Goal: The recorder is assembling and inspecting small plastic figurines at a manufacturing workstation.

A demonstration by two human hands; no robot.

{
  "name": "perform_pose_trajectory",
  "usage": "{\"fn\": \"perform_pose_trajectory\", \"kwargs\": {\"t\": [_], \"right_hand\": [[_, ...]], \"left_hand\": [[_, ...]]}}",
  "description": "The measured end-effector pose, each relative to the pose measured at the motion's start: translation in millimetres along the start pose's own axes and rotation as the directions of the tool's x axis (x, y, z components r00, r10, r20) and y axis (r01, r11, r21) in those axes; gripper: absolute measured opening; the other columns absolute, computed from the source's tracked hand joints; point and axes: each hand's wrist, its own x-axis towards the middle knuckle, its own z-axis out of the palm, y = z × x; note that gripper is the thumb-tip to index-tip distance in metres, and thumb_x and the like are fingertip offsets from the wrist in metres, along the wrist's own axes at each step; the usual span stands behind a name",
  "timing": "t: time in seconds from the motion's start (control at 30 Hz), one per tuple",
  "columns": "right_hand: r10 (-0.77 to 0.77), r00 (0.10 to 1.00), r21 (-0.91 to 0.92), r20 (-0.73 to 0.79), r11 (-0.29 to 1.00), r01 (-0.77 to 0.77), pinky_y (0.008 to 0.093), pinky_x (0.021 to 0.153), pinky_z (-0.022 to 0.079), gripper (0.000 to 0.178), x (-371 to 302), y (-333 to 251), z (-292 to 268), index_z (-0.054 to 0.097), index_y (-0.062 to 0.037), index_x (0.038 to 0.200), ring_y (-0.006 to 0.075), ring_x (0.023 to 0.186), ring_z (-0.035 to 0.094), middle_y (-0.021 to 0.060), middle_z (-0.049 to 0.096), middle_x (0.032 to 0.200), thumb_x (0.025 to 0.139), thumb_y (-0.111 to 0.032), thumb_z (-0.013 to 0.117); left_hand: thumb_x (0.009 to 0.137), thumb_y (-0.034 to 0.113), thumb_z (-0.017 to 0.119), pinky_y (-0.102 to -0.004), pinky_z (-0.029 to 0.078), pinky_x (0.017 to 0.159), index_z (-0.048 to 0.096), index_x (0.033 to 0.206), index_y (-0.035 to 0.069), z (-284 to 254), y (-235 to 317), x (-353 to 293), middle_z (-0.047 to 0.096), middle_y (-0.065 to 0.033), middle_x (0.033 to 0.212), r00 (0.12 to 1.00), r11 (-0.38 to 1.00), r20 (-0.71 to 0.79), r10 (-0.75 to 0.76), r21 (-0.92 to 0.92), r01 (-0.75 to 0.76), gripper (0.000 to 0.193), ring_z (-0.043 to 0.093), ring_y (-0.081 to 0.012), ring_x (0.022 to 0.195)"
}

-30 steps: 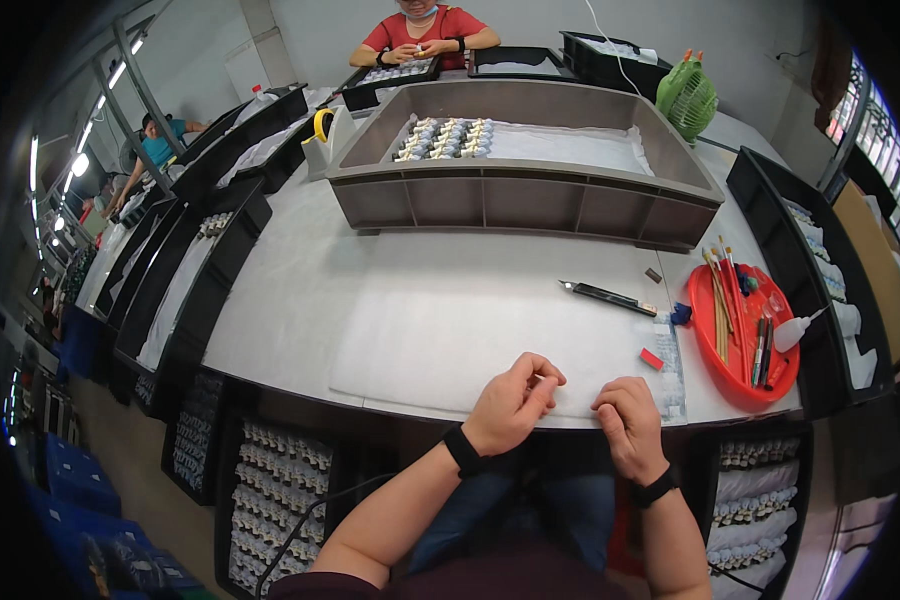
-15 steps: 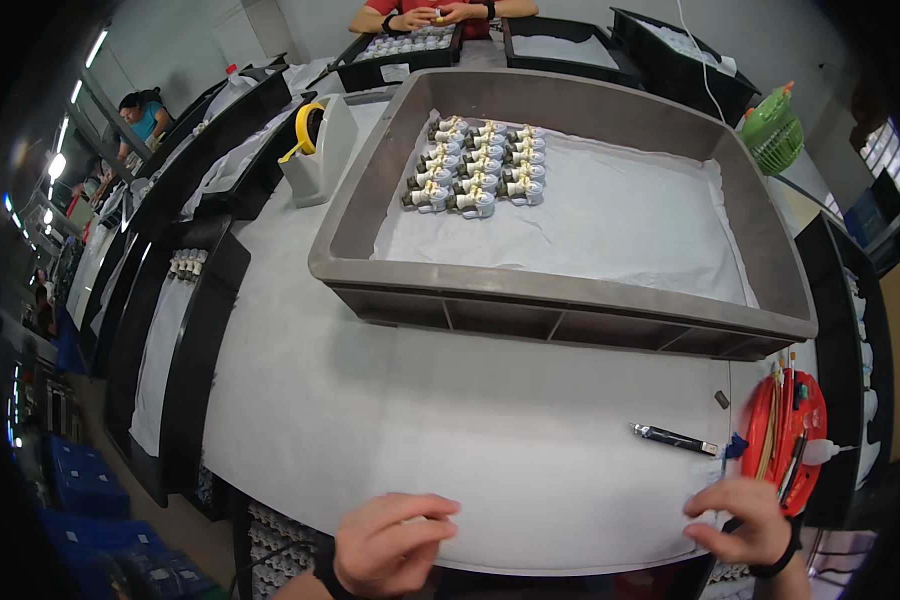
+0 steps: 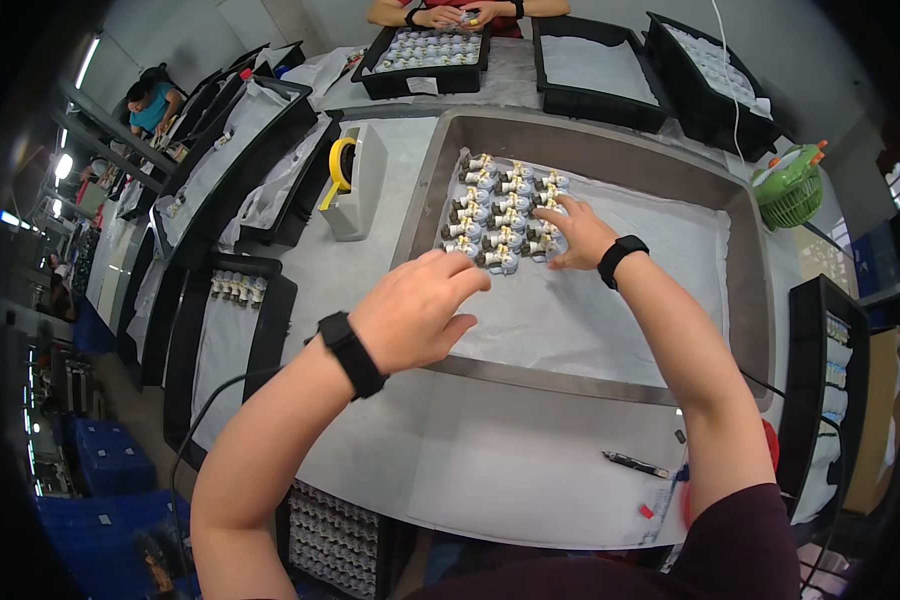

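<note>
Figurines (image 3: 510, 213) form three rows in the left part of the grey bin (image 3: 590, 382) on the tabletop (image 3: 530, 450). Our right hand (image 3: 576, 236) lies at the rightmost row, fingers spread; whether it grips a figurine we cannot tell. Our left hand (image 3: 418, 308), thumb parted from loosely bent fingers, appears over the bin's near left corner.

Here's the right hand (image 3: 578, 235), in among the figurines (image 3: 510, 205), fingers spread inside the gray tray (image 3: 570, 378); left hand (image 3: 415, 310), loosely curled, hangs over its near-left edge. Dark knife (image 3: 634, 464) on the surface (image 3: 520, 470).
</note>
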Motion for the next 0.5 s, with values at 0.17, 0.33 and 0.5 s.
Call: {"fn": "perform_pose_trajectory", "kwargs": {"t": [0.17,0.33,0.5], "right_hand": [[0.105,0.991,0.041,0.087,0.993,-0.109,0.0406,0.094,0.039,0.082,24.2,1.6,29.0,0.044,-0.0232,0.124,0.0375,0.118,0.034,0.019,0.024,0.134,0.051,-0.03,0.081],[0.048,0.998,0.164,0.038,0.985,-0.053,0.042,0.089,0.04,0.063,36.1,12.9,31.5,0.057,-0.0136,0.103,0.0414,0.106,0.04,0.022,0.03,0.121,0.046,-0.025,0.079],[0.035,0.999,0.145,-0.01,0.989,-0.033,0.0435,0.087,0.041,0.062,40.1,14.0,36.1,0.056,-0.0093,0.1,0.0418,0.101,0.04,0.0219,0.032,0.117,0.045,-0.024,0.078]], "left_hand": [[0.061,0.015,0.074,-0.0384,0.044,0.08,0.048,0.111,0.007,37.0,-58.0,61.0,0.046,-0.0122,0.109,0.951,0.975,0.287,-0.111,0.217,0.049,0.058,0.049,-0.0302,0.099],[0.045,0.031,0.084,-0.0433,0.041,0.089,0.038,0.127,0.017,77.2,-91.1,114.7,0.026,-0.0209,0.133,0.845,0.923,0.463,-0.267,0.374,0.087,0.094,0.037,-0.0349,0.117],[0.041,0.037,0.084,-0.0451,0.04,0.09,0.027,0.135,0.022,102.4,-105.7,151.5,0.017,-0.0191,0.139,0.75,0.855,0.554,-0.361,0.518,0.029,0.111,0.029,-0.0341,0.123]]}}
